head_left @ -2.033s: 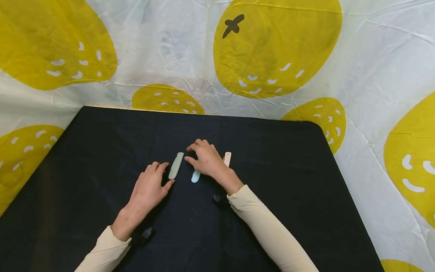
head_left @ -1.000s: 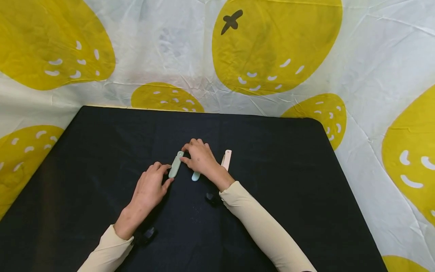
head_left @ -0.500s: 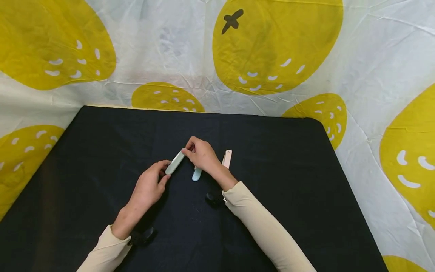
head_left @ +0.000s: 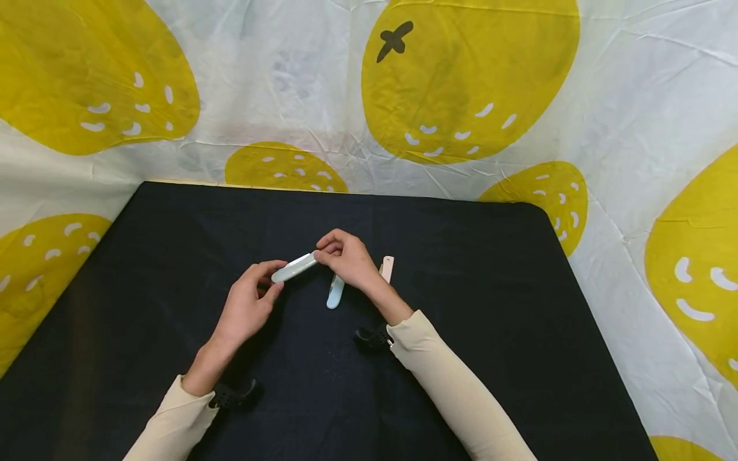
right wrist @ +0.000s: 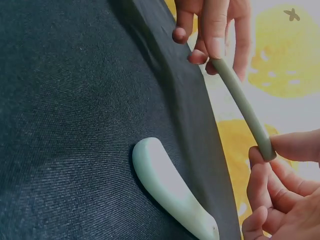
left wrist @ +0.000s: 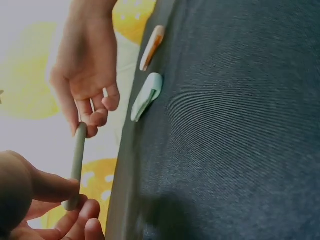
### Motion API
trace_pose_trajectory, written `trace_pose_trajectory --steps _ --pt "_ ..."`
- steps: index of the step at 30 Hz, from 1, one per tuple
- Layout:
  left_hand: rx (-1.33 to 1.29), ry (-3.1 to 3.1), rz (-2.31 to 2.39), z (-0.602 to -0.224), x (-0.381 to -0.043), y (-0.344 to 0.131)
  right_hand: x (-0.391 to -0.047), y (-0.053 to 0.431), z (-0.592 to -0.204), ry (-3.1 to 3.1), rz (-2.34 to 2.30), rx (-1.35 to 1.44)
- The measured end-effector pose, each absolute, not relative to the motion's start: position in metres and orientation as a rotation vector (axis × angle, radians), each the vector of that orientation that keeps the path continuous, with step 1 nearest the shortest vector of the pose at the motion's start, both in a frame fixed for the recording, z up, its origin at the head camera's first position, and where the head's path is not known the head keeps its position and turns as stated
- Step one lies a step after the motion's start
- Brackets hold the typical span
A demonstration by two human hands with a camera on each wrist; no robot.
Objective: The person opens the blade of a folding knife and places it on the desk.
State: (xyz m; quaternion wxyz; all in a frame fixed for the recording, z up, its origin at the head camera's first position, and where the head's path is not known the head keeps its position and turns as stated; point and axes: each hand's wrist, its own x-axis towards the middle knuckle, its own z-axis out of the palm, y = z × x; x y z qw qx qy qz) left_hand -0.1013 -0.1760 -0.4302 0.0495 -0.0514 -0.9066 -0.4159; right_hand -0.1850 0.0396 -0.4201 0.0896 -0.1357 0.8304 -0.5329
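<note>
A slim sage-green piece [head_left: 295, 267], shaped like a closed folding knife, is held above the black cloth between both hands. My left hand [head_left: 245, 307] pinches its near-left end between thumb and fingers, while my right hand [head_left: 348, 259] pinches the far-right end. In the left wrist view the piece [left wrist: 78, 162] appears edge-on. A similar pale-blue piece [head_left: 335, 292] lies on the cloth beneath the right hand; its rounded end [right wrist: 160, 170] is large in the right wrist view. Just right of it lies a pink one [head_left: 387, 269], partly covered by the right wrist.
Black cloth [head_left: 473, 307] covers the table, whose far edge meets a white hanging sheet [head_left: 300, 83] printed with yellow fruit shapes. Dark straps with small black devices [head_left: 236, 394] sit at both wrists.
The green piece lay on the cloth; both hands have taken hold of its ends and lifted it. It has turned flatter across the view, and the left hand has shifted slightly up and left.
</note>
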Motion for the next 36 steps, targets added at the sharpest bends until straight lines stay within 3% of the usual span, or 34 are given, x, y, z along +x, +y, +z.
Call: trace_pose_trajectory --steps 17,36 --pt "0.217 -2.311 -2.058 -0.420 -0.114 -0.176 -0.176 0.041 -0.415 2.268 -1.563 -0.580" --pt "0.284 -1.885 -2.340 -0.425 -0.113 -0.166 -0.168 0.036 -0.419 2.124 -1.596 -0.578"
